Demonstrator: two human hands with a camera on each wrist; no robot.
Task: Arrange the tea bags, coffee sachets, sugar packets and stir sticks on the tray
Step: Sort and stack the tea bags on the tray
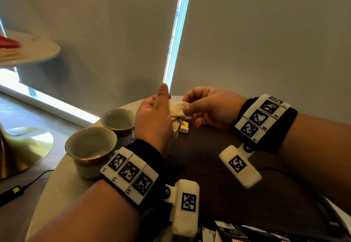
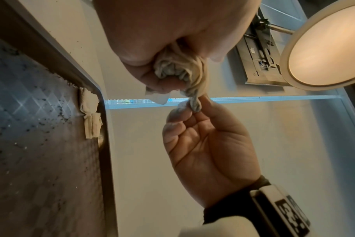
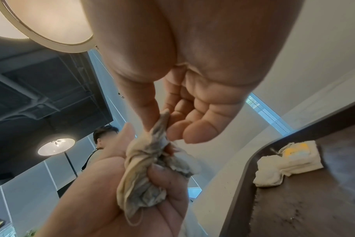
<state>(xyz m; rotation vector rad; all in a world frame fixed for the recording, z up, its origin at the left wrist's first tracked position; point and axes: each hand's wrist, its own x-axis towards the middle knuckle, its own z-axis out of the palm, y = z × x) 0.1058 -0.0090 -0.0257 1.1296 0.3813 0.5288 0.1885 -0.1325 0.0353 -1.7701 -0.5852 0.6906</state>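
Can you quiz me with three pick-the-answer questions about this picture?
1. Where do the cups stand?
A. on the table, left of the tray
B. on the floor
C. stacked inside the tray

2. How many cups are there?
A. one
B. two
C. four

3. What are the hands doing with the tea bags?
A. nothing, both hang free
B. left hand grips them, right hand pinches one end
C. pressing them flat on the tray

Answers: 1 A, the cups sit on the pale tabletop beside the dark tray. 2 B, two rims show. 3 B, the wrist views show the grip and the pinch.
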